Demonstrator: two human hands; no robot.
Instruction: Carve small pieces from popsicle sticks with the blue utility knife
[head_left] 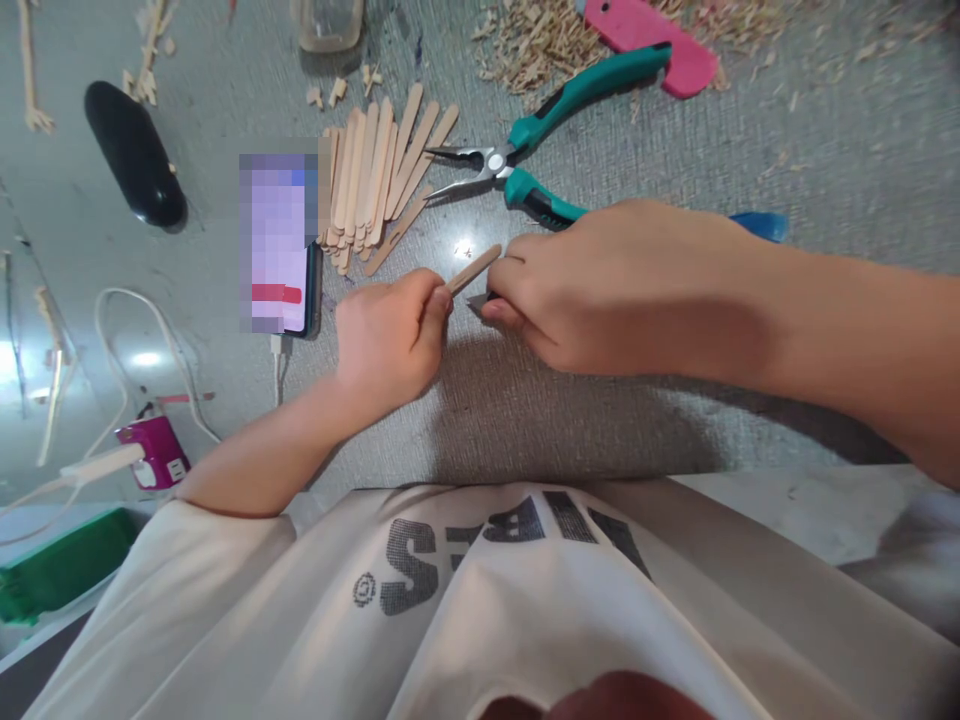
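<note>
My left hand (394,330) is closed on a wooden craft stick (474,270), whose free end points up and to the right. My right hand (555,290) grips a small knife whose pointed metal blade (477,302) shows just below the stick; most of the handle is hidden in the fist. The blade tip is near the stick, and I cannot tell if they touch. Beyond my hands lies a fanned pile of craft sticks (367,175). Long-nose pliers (495,163) with teal handles lie open beside the pile, partly behind my right hand.
A phone (277,245) with a charging cable lies left of the pile. Further left are a black case (135,155) and a purple plug adapter (154,452). Wood shavings (525,45) and a pink tool (660,40) lie at the back. A blue object (761,226) shows behind my right forearm.
</note>
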